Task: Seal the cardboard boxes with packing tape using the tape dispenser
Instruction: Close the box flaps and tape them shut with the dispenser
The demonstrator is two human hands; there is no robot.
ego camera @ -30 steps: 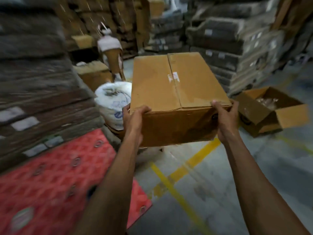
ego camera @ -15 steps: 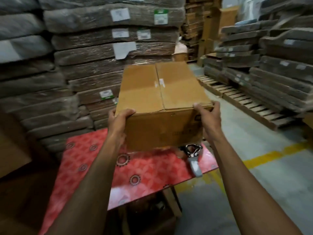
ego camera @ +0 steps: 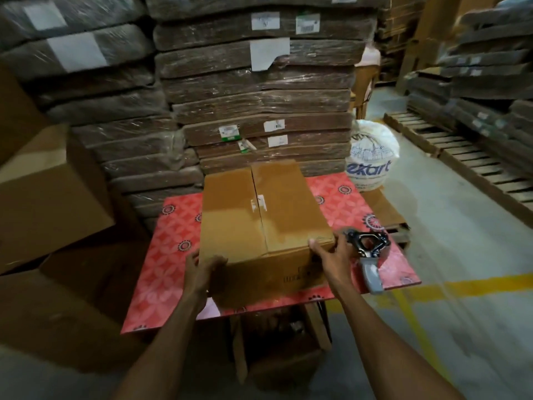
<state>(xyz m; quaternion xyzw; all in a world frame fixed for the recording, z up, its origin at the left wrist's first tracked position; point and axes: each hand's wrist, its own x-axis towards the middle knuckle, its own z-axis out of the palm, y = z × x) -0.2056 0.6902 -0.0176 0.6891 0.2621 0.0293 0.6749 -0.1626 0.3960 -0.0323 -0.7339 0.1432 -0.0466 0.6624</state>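
Note:
A brown cardboard box (ego camera: 259,215) rests on the red patterned table (ego camera: 173,255), its two top flaps closed with a bare seam down the middle. My left hand (ego camera: 200,267) grips the box's near left corner. My right hand (ego camera: 331,255) holds the near right corner, thumb on the top flap. A tape dispenser (ego camera: 367,255) with a black metal frame and grey handle lies on the table just right of my right hand, its handle toward me.
Shrink-wrapped stacks of flat cardboard (ego camera: 259,96) rise right behind the table. Large boxes (ego camera: 49,192) stand at the left. A white printed sack (ego camera: 372,157) sits at the table's far right corner. Wooden pallets (ego camera: 461,157) and a yellow floor line (ego camera: 461,287) lie to the right.
I turned from the aisle toward the table and brought the box down onto its red top. Both hands stay on the near corners.

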